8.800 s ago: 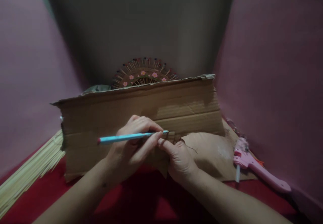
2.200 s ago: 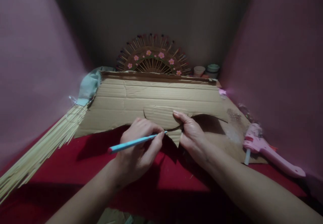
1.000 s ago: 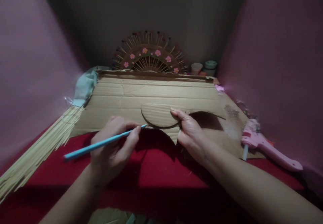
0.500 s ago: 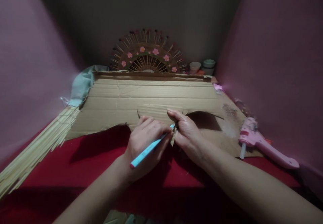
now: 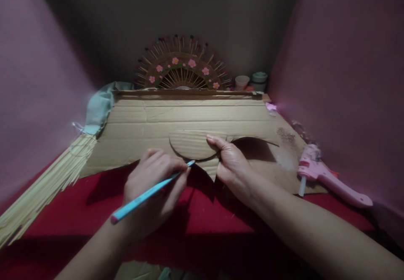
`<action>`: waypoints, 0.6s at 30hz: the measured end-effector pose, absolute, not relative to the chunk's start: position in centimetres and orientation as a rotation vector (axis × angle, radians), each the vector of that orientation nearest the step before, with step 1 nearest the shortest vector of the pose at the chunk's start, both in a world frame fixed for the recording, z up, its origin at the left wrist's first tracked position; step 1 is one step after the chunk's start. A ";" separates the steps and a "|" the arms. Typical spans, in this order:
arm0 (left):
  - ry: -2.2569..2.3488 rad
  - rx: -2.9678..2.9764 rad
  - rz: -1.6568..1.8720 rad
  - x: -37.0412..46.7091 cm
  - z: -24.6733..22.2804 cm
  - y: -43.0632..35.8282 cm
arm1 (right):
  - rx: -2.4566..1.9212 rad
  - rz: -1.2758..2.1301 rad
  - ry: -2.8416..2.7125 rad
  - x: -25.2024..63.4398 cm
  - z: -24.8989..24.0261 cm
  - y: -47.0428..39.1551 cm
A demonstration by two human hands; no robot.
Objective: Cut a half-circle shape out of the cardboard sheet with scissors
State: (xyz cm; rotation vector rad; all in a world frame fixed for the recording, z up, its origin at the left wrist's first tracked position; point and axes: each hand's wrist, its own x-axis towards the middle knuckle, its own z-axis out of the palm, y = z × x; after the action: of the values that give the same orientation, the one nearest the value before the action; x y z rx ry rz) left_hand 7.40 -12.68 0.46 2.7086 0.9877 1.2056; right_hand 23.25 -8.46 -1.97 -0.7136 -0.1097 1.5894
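My left hand [image 5: 158, 183] is closed around a light blue pencil or pen [image 5: 142, 198] with a dark reddish end. Its tip meets the lower curved edge of a half-round cardboard piece [image 5: 192, 143]. This piece lies flat on a larger cardboard sheet [image 5: 189, 113] with curved cut-outs along its near edge. My right hand [image 5: 233, 162] pinches the right end of the half-round piece against the sheet, thumb on top and fingers underneath, partly hidden.
A pink glue gun [image 5: 331, 179] lies at the right on brown board. Thin sticks [image 5: 53, 179] are bundled at the left beside a pale green cloth [image 5: 100, 105]. A flowered stick fan [image 5: 183, 63] and cups [image 5: 242, 82] stand behind. Red cloth [image 5: 110, 212] covers the surface.
My left hand has moved left and slightly down with the blue pencil or pen, uncovering the half-round piece's curved edge. My right hand keeps its grip. The view shifts slightly.
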 end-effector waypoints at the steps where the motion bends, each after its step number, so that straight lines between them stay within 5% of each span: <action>1: 1.010 2.684 1.232 7.3 0.6 -12.8 | -0.717 1.589 -0.106 23.2 -1.9 -8.5; 18: 0.889 2.833 1.089 9.8 0.6 -12.0 | -0.752 1.530 -0.140 23.1 -2.1 -8.6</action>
State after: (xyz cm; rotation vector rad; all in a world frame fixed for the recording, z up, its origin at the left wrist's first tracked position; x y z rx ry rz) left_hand 9.84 -11.99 0.63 2.8328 0.8891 1.0895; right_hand 23.06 -8.55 -2.09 -0.7521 -0.1404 1.5299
